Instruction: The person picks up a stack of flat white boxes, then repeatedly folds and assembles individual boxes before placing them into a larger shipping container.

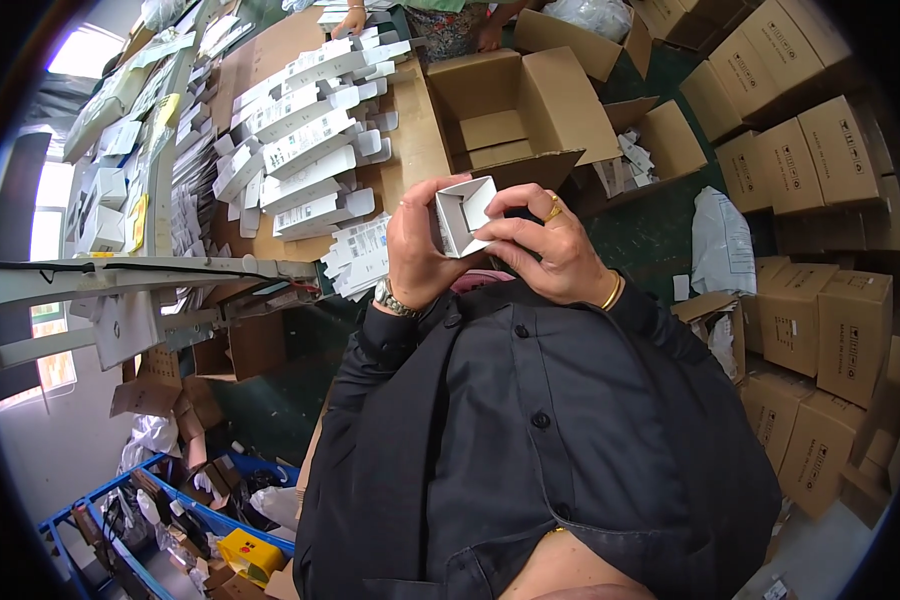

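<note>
A small white open-topped carton is held up in front of my chest, its hollow inside facing up. My left hand wraps round its left side, thumb underneath. On the other side, my right hand pinches the right wall, with thumb and fingertips at the rim. Just beyond my left hand lie several flat white printed cartons at the table's corner. Rows of folded white cartons with open end flaps cover the table farther left.
A large open cardboard box stands right beyond my hands. Another open box holds white pieces. Sealed brown cartons are stacked along the right. At lower left is a blue-framed bin with scraps. Another person's hand reaches over the table's far end.
</note>
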